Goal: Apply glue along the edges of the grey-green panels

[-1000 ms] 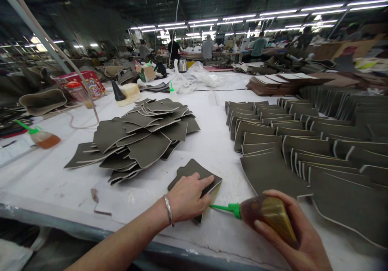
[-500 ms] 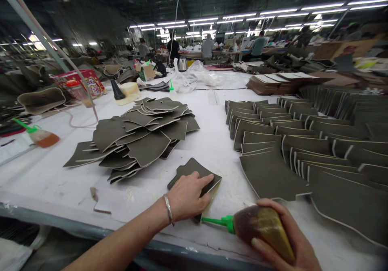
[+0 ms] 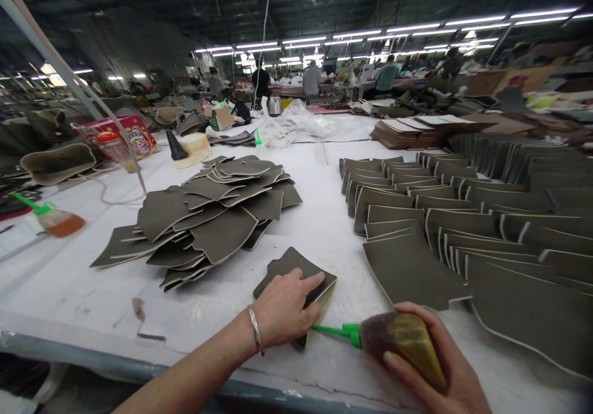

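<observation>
My left hand (image 3: pixel 283 308) lies on a dark grey cut piece (image 3: pixel 290 267) near the table's front edge, fingers bent and pressing it down. My right hand (image 3: pixel 440 364) grips a brown squeeze bottle (image 3: pixel 402 342) with a green nozzle (image 3: pixel 334 330). The nozzle tip touches the lower right edge of the piece, just beside my left fingers. A silver bracelet (image 3: pixel 254 330) sits on my left wrist.
A loose heap of grey pieces (image 3: pixel 204 216) lies left of centre on the white table (image 3: pixel 319 216). Overlapping rows of grey pieces (image 3: pixel 463 228) fill the right side. Another squeeze bottle (image 3: pixel 50 219) lies far left. People work at distant tables.
The bottle moved left and down, so the nozzle slid along the piece's edge toward my left hand. My left hand stayed on the piece.
</observation>
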A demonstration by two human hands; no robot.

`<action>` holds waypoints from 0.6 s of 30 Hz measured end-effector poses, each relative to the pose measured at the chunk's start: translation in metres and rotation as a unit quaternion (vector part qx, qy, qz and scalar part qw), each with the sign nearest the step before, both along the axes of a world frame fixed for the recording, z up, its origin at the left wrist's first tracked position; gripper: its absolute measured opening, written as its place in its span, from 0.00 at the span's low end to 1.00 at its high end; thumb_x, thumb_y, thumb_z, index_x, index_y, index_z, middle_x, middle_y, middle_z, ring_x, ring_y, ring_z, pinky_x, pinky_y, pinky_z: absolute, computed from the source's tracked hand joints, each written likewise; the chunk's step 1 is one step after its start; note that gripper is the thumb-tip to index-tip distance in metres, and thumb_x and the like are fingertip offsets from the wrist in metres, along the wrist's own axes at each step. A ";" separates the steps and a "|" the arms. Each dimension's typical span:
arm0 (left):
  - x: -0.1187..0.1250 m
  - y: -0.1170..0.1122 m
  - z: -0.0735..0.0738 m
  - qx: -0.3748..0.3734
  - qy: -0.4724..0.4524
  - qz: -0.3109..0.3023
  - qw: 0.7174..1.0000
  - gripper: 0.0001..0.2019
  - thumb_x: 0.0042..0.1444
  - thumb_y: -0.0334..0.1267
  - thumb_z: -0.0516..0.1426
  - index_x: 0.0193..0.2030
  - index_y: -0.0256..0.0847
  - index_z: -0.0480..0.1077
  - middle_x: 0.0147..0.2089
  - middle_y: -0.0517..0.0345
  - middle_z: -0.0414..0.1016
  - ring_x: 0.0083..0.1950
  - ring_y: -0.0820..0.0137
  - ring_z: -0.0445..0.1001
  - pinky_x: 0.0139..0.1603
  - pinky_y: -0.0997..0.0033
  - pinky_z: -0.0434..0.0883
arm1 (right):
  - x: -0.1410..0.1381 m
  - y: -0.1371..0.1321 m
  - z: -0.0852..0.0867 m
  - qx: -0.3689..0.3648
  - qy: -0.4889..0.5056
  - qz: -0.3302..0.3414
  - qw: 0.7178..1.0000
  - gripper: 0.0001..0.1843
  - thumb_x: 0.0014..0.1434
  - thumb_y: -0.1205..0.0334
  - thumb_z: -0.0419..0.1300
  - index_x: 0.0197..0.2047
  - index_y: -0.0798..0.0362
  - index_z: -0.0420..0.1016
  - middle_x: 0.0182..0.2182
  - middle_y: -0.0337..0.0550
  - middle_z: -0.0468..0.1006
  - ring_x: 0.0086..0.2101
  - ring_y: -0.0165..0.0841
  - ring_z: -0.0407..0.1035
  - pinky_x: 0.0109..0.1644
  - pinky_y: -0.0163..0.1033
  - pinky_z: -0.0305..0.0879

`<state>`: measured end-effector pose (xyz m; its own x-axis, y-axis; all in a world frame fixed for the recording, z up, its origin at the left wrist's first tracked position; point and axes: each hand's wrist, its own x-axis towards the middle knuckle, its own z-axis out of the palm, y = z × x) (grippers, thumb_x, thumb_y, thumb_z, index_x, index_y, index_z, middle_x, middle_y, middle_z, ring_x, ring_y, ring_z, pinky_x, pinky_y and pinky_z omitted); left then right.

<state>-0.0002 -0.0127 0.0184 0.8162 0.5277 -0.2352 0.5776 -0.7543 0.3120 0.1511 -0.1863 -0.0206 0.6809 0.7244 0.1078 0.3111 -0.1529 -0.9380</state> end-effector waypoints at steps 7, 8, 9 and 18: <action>0.002 0.001 -0.002 -0.003 0.002 -0.006 1.000 0.26 0.58 0.39 0.47 0.65 0.54 0.59 0.41 0.54 0.70 0.41 0.62 0.73 0.42 0.63 0.69 | 0.031 0.016 0.011 0.008 -0.068 -0.058 0.996 0.26 0.52 0.42 0.63 0.50 0.47 0.66 0.40 0.38 0.70 0.37 0.37 0.67 0.41 0.37 0.63; 0.002 0.001 -0.002 -0.004 -0.001 -0.006 1.000 0.26 0.58 0.39 0.47 0.65 0.54 0.59 0.41 0.54 0.70 0.41 0.61 0.73 0.41 0.63 0.69 | 0.032 0.016 0.011 0.012 -0.078 -0.059 0.995 0.26 0.53 0.42 0.63 0.50 0.46 0.66 0.40 0.38 0.69 0.37 0.36 0.66 0.41 0.37 0.63; 0.002 0.001 -0.002 -0.005 -0.004 -0.006 1.000 0.26 0.58 0.39 0.47 0.65 0.54 0.60 0.41 0.54 0.70 0.40 0.61 0.73 0.41 0.63 0.69 | 0.031 0.016 0.010 0.014 -0.083 -0.059 0.995 0.26 0.53 0.43 0.63 0.50 0.46 0.66 0.40 0.37 0.69 0.37 0.36 0.66 0.41 0.36 0.62; 0.002 0.000 -0.001 -0.021 -0.007 0.005 1.000 0.27 0.58 0.40 0.47 0.65 0.52 0.60 0.42 0.54 0.70 0.41 0.62 0.73 0.43 0.63 0.69 | 0.020 0.011 0.009 0.003 0.019 -0.052 0.998 0.26 0.53 0.42 0.62 0.49 0.46 0.66 0.39 0.37 0.70 0.37 0.37 0.67 0.42 0.36 0.63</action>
